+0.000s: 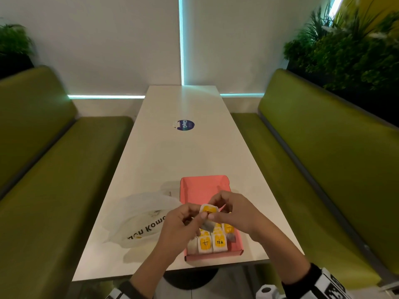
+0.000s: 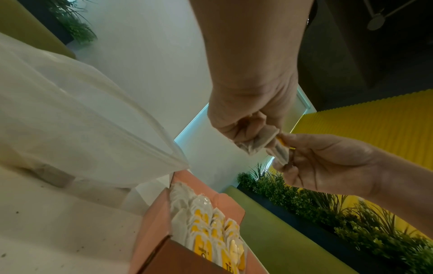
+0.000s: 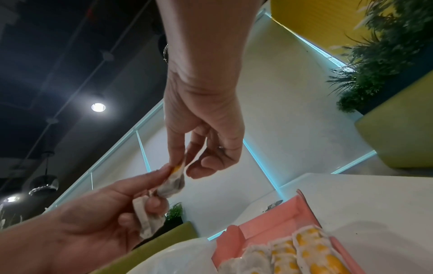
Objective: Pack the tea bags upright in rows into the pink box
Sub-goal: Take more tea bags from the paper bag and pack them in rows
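White plastic bag [image 1: 138, 214]: thin, translucent, crumpled film with dark lettering, lying on the table [image 1: 172, 152] just left of the box; light enough that a brushing wrist would likely drag it or its contents. Left hand [image 1: 181, 223]: raised over the box, thumb and forefinger curled in a pinch on the yellow-tagged tea bag [image 1: 208, 210], lower fingers folded round a second pale sachet that hangs under the palm; judged risk, the spare one slipping out and landing flat on the packed rows. Held tea bag: soft, pillow-like filter paper, dark leaf showing through, glossy yellow label at the top, suspended between both hands above the box's middle; the paper would probably crease or tear if the two pinches pull apart. Pink box [image 1: 200, 186]: shallow matt card tray, square corners, folded walls, on the table's near edge; its near half holds upright tea bags [image 1: 212, 242] in tight rows, far half bare. A bag pushed in askew could tip its limp neighbours. Right hand [image 1: 233, 210]: thumb and forefinger closed on the same tag's right edge, other fingers loosely curled, holding nothing else.
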